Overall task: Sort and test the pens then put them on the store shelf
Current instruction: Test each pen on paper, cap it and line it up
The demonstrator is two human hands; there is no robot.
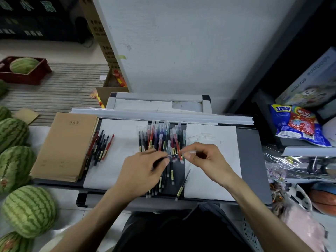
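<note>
Dozens of capped gel pens [160,140] lie heaped on the grey surface [249,151]; left fingers [161,160] grip a dark pen [171,156], right fingers [190,157] pinch a clear cap [190,152]. Watermelons [29,210] line the floor [63,197].

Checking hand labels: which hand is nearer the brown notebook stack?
Left. The left hand sits right of the brown notebook stack, over the pen pile; the right hand is farther right, over the white paper sheet.

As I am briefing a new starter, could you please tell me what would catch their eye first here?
Mid-frame, the left hand grips a slim dark pen and the right hand pinches a clear plastic cap, over a heap of mixed-colour capped pens. Striped green watermelons line the left edge.
</note>
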